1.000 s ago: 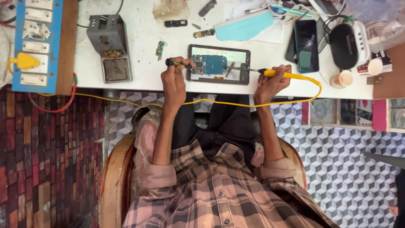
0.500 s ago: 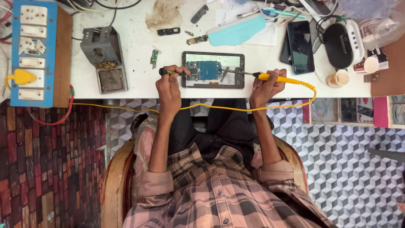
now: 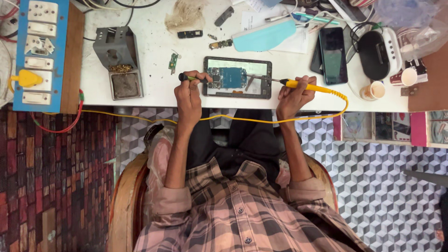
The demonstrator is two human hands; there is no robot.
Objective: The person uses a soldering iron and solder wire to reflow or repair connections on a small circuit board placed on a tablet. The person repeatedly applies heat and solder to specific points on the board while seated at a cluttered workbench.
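Note:
An opened phone (image 3: 237, 77) with its blue circuit board showing lies on the white table (image 3: 154, 51) near the front edge. My left hand (image 3: 189, 93) grips a thin green-and-black tool (image 3: 190, 78) whose tip points at the phone's left side. My right hand (image 3: 293, 95) grips a yellow soldering iron (image 3: 303, 86); its metal tip reaches over the phone's right part. The iron's yellow cable (image 3: 261, 120) loops below the table edge across my lap.
A grey soldering iron stand (image 3: 117, 60) with a sponge tray sits left of the phone. A blue switchboard (image 3: 39, 51) with a yellow plug is at far left. A dark phone (image 3: 332, 55), a teal card (image 3: 263, 36), small parts and a small cup (image 3: 372, 90) lie at the right.
The view has shifted slightly; both hands stay at the opened phone, holding the same tools, with the soldering iron tip still over the board.

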